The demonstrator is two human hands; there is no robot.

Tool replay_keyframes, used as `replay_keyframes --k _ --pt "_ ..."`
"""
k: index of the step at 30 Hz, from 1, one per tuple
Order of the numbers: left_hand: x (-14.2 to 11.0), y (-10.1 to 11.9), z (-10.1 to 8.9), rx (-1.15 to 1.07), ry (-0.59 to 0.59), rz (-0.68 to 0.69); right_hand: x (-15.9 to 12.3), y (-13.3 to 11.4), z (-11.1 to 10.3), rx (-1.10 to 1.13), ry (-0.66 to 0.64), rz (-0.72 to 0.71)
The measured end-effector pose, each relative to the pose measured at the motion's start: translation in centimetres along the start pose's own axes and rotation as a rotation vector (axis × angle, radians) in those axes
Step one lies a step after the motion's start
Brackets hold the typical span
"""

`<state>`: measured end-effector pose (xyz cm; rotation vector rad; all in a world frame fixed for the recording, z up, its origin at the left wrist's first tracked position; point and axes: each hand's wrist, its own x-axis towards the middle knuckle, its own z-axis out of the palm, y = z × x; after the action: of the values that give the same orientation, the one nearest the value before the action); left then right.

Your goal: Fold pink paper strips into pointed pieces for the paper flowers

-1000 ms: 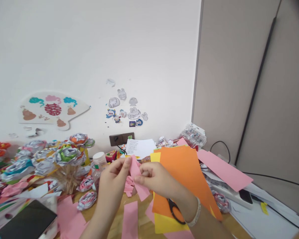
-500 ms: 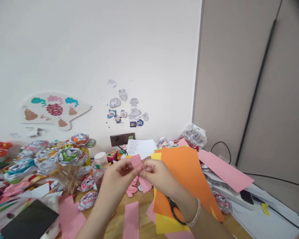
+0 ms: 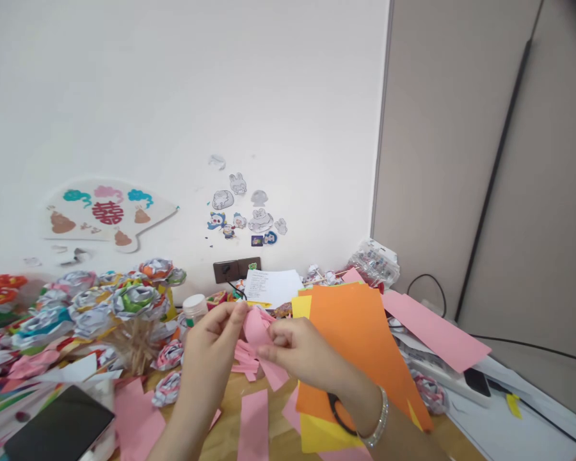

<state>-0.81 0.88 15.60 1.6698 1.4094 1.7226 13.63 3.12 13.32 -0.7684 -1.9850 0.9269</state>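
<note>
Both hands (image 3: 210, 349) (image 3: 297, 347) curled, nearly closed, pinching one pink paper strip (image 3: 257, 331)

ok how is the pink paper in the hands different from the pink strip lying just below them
The held pink paper is bent and raised between the left hand and right hand; the loose pink strip lies flat on the tabletop. The hands partly hide the held pink paper, while the picture's lower edge cuts off the loose pink strip. Both are pink.
</note>
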Motion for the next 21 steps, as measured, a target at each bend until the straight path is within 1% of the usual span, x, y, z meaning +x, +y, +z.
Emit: replay_keyframes --k 2,3,5,8,9,11,13,15,18,21 --pt "0.0 0.0 0.0 -0.016 0.011 -0.022 0.2 0.2 -0.1 0.013 0.064 0.006" --pt "-0.1 0.0 0.0 -0.005 -0.007 -0.030 0.3 0.3 -0.1 0.009 0.105 0.008" --pt "-0.3 0.3 0.3 0.086 -0.107 -0.027 0.5 0.4 -0.1 -0.050 0.185 0.004" --pt "-0.6 0.8 0.9 0.263 -0.293 0.004 0.3 0.4 0.1 -0.269 0.284 -0.020" --pt "-0.7 0.9 1.2 0.287 -0.324 0.009 0.2 0.3 0.2 -0.347 0.299 -0.029" --pt "-0.8 0.9 1.4 0.287 -0.340 0.000 0.1 0.2 0.4 -0.460 0.297 -0.045" --pt "-0.7 0.7 1.5 0.264 -0.345 -0.030 0.0 0.0 0.4 -0.509 0.275 -0.064" --pt "-0.5 0.2 1.4 0.240 -0.327 -0.051 0.0 -0.2 0.4 -0.510 0.252 -0.078" --pt "-0.2 -0.2 1.3 0.222 -0.282 -0.038 0.0 -0.4 0.2 -0.472 0.219 -0.093" --pt "-0.2 0.1 1.4 0.175 -0.317 -0.035 -0.1 -0.6 0.0 -0.430 0.200 -0.121"
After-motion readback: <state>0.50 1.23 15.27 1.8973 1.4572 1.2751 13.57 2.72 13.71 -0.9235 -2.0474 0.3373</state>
